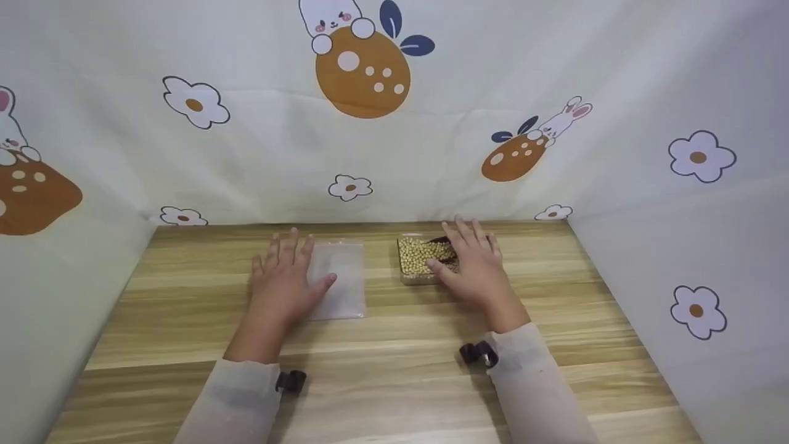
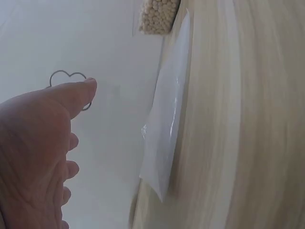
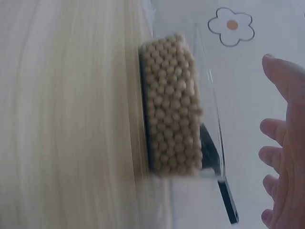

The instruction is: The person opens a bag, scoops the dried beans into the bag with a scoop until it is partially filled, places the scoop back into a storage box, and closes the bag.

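My left hand (image 1: 283, 290) hovers with spread fingers over the left side of a clear zip bag (image 1: 342, 280), which lies flat on the table. In the left wrist view the bag (image 2: 167, 114) sits apart from the thumb. Above the right part of a clear box (image 1: 419, 280) filled with round yellow soybeans (image 1: 419, 253), my right hand (image 1: 478, 268) is held with its fingers extended. The right wrist view shows a gap between that hand (image 3: 290, 143) and the box of beans (image 3: 171, 109). A black scoop or spoon (image 3: 228, 200) leans in the box, its handle sticking out past the rim.
The wood-grain table (image 1: 394, 376) carries the bag at centre left and the box at centre right. Behind it and at both sides hangs a pale curtain (image 1: 265, 148) printed with rabbits, orange fruit and flowers. A black wrist camera (image 1: 291, 382) is on each sleeve.
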### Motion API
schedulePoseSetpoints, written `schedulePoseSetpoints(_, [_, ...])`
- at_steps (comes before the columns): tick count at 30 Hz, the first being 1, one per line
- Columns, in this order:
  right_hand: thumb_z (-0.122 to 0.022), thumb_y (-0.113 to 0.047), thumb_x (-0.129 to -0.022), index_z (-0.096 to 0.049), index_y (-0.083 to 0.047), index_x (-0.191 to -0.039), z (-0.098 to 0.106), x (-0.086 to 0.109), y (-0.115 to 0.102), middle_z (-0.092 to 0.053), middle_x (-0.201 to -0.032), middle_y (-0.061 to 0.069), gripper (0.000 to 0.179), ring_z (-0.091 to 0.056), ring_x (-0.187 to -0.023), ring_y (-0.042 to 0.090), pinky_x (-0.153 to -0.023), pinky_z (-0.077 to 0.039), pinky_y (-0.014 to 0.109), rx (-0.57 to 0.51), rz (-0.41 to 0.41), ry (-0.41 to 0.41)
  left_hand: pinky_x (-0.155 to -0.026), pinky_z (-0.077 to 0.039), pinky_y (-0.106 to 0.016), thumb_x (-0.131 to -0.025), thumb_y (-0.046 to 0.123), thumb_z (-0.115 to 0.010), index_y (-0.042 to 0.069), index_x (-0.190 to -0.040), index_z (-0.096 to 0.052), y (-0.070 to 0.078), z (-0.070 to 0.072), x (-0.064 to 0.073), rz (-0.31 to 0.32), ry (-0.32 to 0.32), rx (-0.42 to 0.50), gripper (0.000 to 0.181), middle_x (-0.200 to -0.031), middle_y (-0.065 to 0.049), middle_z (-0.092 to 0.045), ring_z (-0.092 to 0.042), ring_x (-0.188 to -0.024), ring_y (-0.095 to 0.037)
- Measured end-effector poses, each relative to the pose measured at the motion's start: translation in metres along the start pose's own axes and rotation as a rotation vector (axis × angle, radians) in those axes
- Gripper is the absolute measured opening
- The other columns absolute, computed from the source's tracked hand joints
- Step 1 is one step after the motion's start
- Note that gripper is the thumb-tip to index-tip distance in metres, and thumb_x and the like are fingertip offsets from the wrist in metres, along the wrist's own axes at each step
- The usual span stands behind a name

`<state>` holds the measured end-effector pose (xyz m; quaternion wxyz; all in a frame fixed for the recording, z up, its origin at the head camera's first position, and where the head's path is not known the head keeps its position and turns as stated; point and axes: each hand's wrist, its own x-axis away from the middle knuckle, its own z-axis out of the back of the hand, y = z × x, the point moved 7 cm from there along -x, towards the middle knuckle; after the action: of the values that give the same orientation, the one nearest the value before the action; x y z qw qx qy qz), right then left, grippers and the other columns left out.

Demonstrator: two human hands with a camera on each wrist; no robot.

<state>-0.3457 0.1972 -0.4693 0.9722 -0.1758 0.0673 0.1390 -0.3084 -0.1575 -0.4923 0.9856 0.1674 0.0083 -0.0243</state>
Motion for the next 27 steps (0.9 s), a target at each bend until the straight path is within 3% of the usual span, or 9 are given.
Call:
schedulePoseSetpoints(5, [-0.051, -0.078, -0.099, -0.031, -0.029, -0.169, -0.006, -0.008, -0.024, -0.020, -0.181, 0.002, 0.088, -0.010, -0.170, 0.034, -0.133, -0.007, 0.069, -0.015, 0.030, 0.014, -0.129, 0.002, -0.078, -0.098, 0.081, -0.046, 0.024, -0.173, -0.012, -0.009, 0.002, 0.001, 0.003, -0.010, 0.001, 0.101, -0.183, -0.011, 0.002, 0.004, -0.168, -0.045])
schedulePoseSetpoints(12, [-0.049, -0.078, -0.099, -0.029, -0.033, -0.170, -0.018, -0.017, -0.054, -0.020, -0.182, 0.001, 0.086, -0.011, -0.170, 0.032, -0.135, -0.009, 0.067, -0.006, 0.057, -0.009, -0.128, 0.006, -0.078, -0.098, 0.084, -0.042, 0.025, -0.174, -0.007, -0.009, 0.007, 0.003, -0.014, -0.024, 0.008, 0.103, -0.183, -0.011, 0.003, 0.006, -0.168, -0.045])
schedulePoseSetpoints(18, [-0.049, -0.078, -0.100, -0.026, -0.032, -0.171, -0.026, -0.022, -0.078, -0.011, -0.182, -0.005, 0.088, -0.005, -0.171, 0.028, -0.134, -0.012, 0.065, -0.059, 0.065, -0.036, -0.128, 0.006, -0.078, -0.097, 0.086, -0.040, 0.025, -0.174, -0.008, -0.018, 0.012, 0.003, -0.015, -0.010, 0.018, 0.104, -0.183, -0.014, 0.001, 0.004, -0.167, -0.047])
schedulePoseSetpoints(22, [-0.049, -0.079, -0.099, -0.023, -0.033, -0.171, -0.031, -0.024, -0.097, -0.006, -0.181, -0.010, 0.089, -0.005, -0.171, 0.025, -0.134, -0.015, 0.064, -0.115, 0.082, -0.041, -0.127, 0.004, -0.080, -0.099, 0.082, -0.044, 0.023, -0.174, -0.009, -0.026, 0.016, 0.002, -0.023, 0.009, 0.021, 0.101, -0.182, -0.015, 0.000, 0.001, -0.167, -0.049])
schedulePoseSetpoints(27, [-0.050, -0.080, -0.098, -0.022, -0.033, -0.171, -0.038, -0.023, -0.121, -0.009, -0.181, -0.008, 0.092, -0.011, -0.170, 0.026, -0.134, -0.019, 0.060, -0.172, 0.129, -0.057, -0.126, 0.001, -0.081, -0.102, 0.072, -0.052, 0.018, -0.173, -0.013, -0.032, 0.018, 0.003, -0.012, 0.011, 0.045, 0.098, -0.182, -0.018, -0.004, -0.002, -0.166, -0.050])
